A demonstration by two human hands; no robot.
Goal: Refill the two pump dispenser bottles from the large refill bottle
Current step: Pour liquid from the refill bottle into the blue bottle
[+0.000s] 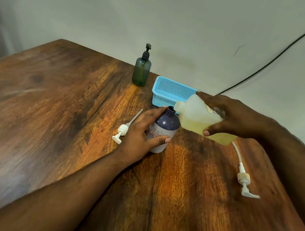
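My left hand [142, 132] grips a purple and white dispenser bottle [165, 128] that stands on the table with its neck open. My right hand [234, 117] holds the large translucent refill bottle [196, 117] of yellowish liquid, tipped sideways with its mouth just right of and above the purple bottle's neck. No liquid stream is visible. A small white pump head [124, 128] lies left of my left hand. A larger white pump head [242, 176] with its tube lies at the right. A green pump bottle [141, 70] with a black pump stands at the back.
A light blue perforated basket [169, 94] sits behind the bottles, near the far table edge. The wooden table [55, 118] stretches wide to the left and front. A black cable [280, 54] runs down the wall at the right.
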